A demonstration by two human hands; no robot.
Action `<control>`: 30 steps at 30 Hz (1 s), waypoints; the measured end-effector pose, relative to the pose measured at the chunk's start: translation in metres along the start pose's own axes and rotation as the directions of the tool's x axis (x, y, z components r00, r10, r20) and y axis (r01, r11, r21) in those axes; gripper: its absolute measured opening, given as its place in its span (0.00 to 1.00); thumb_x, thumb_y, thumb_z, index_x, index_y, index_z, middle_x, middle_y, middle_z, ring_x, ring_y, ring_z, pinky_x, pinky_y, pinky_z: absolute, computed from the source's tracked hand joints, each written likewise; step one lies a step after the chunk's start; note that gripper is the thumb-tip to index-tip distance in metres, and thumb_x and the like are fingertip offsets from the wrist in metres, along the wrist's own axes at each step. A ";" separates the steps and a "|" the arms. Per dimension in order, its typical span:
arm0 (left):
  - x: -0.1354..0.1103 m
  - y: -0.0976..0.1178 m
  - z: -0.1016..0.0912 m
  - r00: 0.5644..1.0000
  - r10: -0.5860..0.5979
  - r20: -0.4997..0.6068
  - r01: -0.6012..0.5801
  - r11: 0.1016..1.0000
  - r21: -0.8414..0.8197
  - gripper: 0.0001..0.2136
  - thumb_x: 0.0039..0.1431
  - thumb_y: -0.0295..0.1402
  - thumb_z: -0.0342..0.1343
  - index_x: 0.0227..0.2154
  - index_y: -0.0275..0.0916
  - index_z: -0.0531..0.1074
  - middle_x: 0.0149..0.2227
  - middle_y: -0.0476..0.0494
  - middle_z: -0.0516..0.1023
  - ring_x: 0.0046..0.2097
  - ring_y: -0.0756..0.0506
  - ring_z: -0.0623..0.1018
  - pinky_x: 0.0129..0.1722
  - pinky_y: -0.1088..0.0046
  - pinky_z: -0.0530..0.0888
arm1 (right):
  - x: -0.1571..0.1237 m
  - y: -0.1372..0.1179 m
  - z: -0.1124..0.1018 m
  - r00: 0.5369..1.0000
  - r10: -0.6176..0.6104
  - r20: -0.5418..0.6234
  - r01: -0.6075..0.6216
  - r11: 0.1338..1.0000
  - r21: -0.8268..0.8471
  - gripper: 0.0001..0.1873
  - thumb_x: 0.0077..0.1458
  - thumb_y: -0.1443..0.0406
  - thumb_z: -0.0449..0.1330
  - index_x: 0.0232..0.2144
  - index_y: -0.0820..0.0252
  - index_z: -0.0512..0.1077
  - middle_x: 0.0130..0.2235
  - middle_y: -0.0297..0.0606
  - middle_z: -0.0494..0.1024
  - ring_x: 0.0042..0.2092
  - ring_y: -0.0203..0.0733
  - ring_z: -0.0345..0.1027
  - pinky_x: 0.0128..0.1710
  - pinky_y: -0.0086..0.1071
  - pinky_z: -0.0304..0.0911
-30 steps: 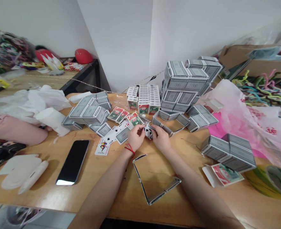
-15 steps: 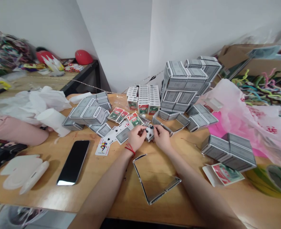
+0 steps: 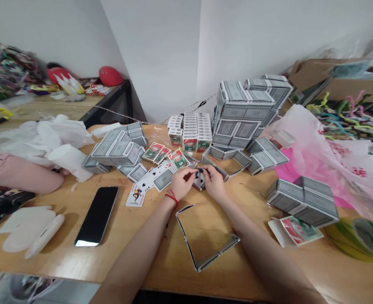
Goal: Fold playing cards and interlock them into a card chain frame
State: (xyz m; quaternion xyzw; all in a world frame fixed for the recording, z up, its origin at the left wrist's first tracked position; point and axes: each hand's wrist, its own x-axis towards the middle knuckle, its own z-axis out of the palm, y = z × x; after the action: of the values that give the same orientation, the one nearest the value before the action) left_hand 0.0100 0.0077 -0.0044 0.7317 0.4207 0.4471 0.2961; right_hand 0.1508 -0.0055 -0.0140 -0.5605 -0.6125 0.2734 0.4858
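Playing card (image 3: 200,180) with black spade pips is pinched between the fingers of left hand (image 3: 182,185) and right hand (image 3: 214,183), near the middle of the worktop (image 3: 256,207). Red-and-green card packs (image 3: 190,142) are stacked in three columns at far centre. At right, an opened pack (image 3: 297,232) is partly covered by a card-built block (image 3: 303,204). Bluish plastic (image 3: 351,69) is held in a far-right cardboard box (image 3: 303,80). Red lettering on the pink bag (image 3: 319,126) cannot be read.
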 end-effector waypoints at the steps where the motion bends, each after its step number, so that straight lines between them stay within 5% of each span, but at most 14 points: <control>1: 0.001 -0.001 0.000 0.999 -0.033 0.005 0.033 0.998 -0.046 0.07 0.51 0.27 0.51 0.33 0.38 0.72 0.34 0.45 0.74 0.35 0.51 0.73 0.35 0.75 0.70 | 0.000 0.000 0.000 1.000 -0.010 0.008 0.009 1.000 0.013 0.11 0.54 0.63 0.47 0.34 0.60 0.67 0.32 0.38 0.73 0.35 0.39 0.65 0.36 0.32 0.60; 7: 0.005 -0.009 -0.001 0.963 -0.254 0.094 0.271 0.914 -0.301 0.14 0.48 0.27 0.54 0.41 0.35 0.68 0.33 0.44 0.73 0.33 0.52 0.73 0.34 0.76 0.71 | -0.002 -0.005 -0.001 0.995 -0.058 0.080 0.049 0.993 0.111 0.10 0.51 0.67 0.49 0.37 0.60 0.64 0.36 0.38 0.71 0.37 0.39 0.65 0.38 0.33 0.61; 13: 0.007 -0.014 -0.002 0.955 -0.269 0.126 0.294 0.916 -0.273 0.11 0.47 0.28 0.55 0.37 0.35 0.72 0.33 0.44 0.75 0.32 0.50 0.72 0.33 0.74 0.70 | -0.004 -0.005 0.001 0.995 -0.067 0.076 0.053 0.983 0.173 0.17 0.47 0.69 0.53 0.42 0.59 0.60 0.39 0.39 0.70 0.42 0.39 0.65 0.43 0.35 0.61; 19: 0.006 -0.014 -0.001 0.947 -0.317 -0.053 0.274 0.882 -0.383 0.11 0.47 0.29 0.55 0.37 0.36 0.71 0.36 0.43 0.75 0.36 0.49 0.74 0.36 0.73 0.71 | -0.001 0.001 0.005 0.986 0.145 0.086 -0.163 0.944 0.285 0.17 0.47 0.62 0.56 0.41 0.58 0.61 0.36 0.39 0.72 0.34 0.39 0.69 0.33 0.33 0.67; 25: 0.005 -0.004 0.001 0.944 -0.321 -0.083 0.251 0.856 -0.453 0.10 0.49 0.28 0.53 0.37 0.36 0.68 0.37 0.42 0.74 0.38 0.49 0.73 0.39 0.72 0.70 | -0.004 -0.011 0.006 0.859 0.321 0.399 -0.478 0.783 0.397 0.15 0.50 0.54 0.53 0.33 0.58 0.59 0.24 0.33 0.72 0.19 0.36 0.68 0.18 0.32 0.67; 30: 0.004 0.002 -0.002 0.967 -0.242 -0.081 0.199 0.913 -0.357 0.12 0.49 0.26 0.52 0.40 0.38 0.68 0.32 0.47 0.73 0.33 0.52 0.72 0.33 0.77 0.70 | -0.002 -0.013 0.006 0.860 0.298 0.413 -0.474 0.765 0.436 0.15 0.47 0.56 0.57 0.30 0.60 0.59 0.22 0.31 0.71 0.18 0.33 0.66 0.15 0.25 0.63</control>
State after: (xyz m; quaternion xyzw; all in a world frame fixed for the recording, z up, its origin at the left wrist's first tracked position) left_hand 0.0094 0.0100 -0.0001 0.5871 0.4329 0.5220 0.4421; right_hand 0.1399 -0.0088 -0.0054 -0.4702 -0.4539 0.6117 0.4458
